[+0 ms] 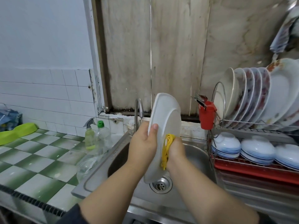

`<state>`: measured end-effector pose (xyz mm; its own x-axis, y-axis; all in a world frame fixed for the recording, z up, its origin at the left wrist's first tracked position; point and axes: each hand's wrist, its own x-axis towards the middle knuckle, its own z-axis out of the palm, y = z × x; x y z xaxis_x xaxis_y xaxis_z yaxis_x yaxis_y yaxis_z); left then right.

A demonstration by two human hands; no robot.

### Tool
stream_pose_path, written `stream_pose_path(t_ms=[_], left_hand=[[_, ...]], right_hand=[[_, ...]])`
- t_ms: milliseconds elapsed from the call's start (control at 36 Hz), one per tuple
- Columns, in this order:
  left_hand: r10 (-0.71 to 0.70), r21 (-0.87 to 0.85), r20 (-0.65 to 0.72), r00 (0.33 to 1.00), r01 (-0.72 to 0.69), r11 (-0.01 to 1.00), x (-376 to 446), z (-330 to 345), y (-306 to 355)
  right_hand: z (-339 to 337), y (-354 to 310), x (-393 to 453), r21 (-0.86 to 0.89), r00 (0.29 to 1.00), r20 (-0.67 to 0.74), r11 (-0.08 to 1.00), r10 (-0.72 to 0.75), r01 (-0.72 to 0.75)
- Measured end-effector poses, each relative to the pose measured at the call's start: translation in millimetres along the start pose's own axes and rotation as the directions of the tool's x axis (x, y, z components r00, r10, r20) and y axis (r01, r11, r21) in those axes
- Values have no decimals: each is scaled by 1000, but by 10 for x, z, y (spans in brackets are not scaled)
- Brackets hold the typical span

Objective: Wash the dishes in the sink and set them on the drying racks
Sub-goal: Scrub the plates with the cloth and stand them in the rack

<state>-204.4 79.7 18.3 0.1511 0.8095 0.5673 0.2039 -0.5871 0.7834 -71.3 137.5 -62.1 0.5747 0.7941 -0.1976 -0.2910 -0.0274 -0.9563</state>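
Head view: we log one plate (166,120), upright above the sink (194,157).
Left hand (144,141): fingers grasp its rim.
Right hand (176,151): fingers press yellow scrubber (167,147) against it.

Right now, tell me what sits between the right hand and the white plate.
In the head view, a yellow mesh scrubber, pressed by the right hand against the white plate.

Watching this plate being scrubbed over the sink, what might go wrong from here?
The left hand holds the white plate upright by its edge alone, while the right hand rubs it with the yellow scrubber. If wet, it may slip into the steel sink and chip. The upper drying rack already looks packed with plates, so squeezing in another might knock them together.
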Motion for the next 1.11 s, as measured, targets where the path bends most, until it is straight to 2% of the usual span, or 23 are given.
stream_pose_path(t_ms=[28, 83, 194, 278, 333, 389, 444, 528, 611, 694, 806, 861, 917, 972, 1028, 1111], left_hand=[[27, 52, 34, 999, -29, 998, -35, 26, -13], [82, 149, 106, 991, -97, 984, -131, 57, -43], [146, 254, 259, 955, -213, 943, -315, 71, -54], [169, 296, 324, 931, -269, 916, -421, 73, 4], [222, 337, 375, 900, -355, 872, -498, 106, 49], [311, 366, 421, 852, -474, 801, -540, 132, 55], [420, 404, 459, 783, -605, 687, -566, 170, 40], [584, 428, 419, 696, -718, 548, -580, 207, -13], [677, 381, 440, 590, -806, 454, -589, 217, -79], [739, 346, 434, 516, -852, 392, -595, 212, -125], [809, 281, 450, 378, -920, 274, -561, 186, -142], [817, 255, 462, 345, -934, 250, -527, 167, -156], [809, 241, 473, 348, -935, 261, -490, 139, -186], [789, 253, 468, 399, -915, 313, -472, 118, -247], [716, 224, 458, 526, -848, 480, -475, 75, -317], [542, 209, 387, 746, -644, 736, -536, 4, -444]], right_hand=[[45, -139, -280, 151, 995, 25, 984, 95, -98], [79, -363, -583, 295, 969, 85, 923, 234, -248], [-161, -723, -839, 421, 965, 73, 870, 251, -258], [-372, -873, -861, 432, 959, 73, 858, 275, -279], [-558, -917, -897, 443, 955, 75, 848, 288, -290], [-711, -908, -922, 458, 956, 92, 841, 277, -288], [-847, -905, -953, 411, 964, 104, 872, 246, -267], [-1023, -876, -1002, 342, 918, 205, 854, 340, -392], [-1160, -812, -1049, 413, 919, 312, 837, 241, -360], [-1304, -741, -1101, 472, 943, 296, 836, 150, -281], [-1473, -764, -1248, 416, 943, 298, 869, 149, -269], [-1490, -760, -1312, 391, 959, 231, 887, 162, -244], [-1487, -725, -1362, 392, 972, 160, 893, 170, -221], [-1475, -678, -1398, 395, 972, 138, 890, 188, -228], [-1434, -633, -1437, 411, 972, 101, 881, 213, -236], [-1318, -582, -1506, 440, 979, 44, 876, 199, -198]])
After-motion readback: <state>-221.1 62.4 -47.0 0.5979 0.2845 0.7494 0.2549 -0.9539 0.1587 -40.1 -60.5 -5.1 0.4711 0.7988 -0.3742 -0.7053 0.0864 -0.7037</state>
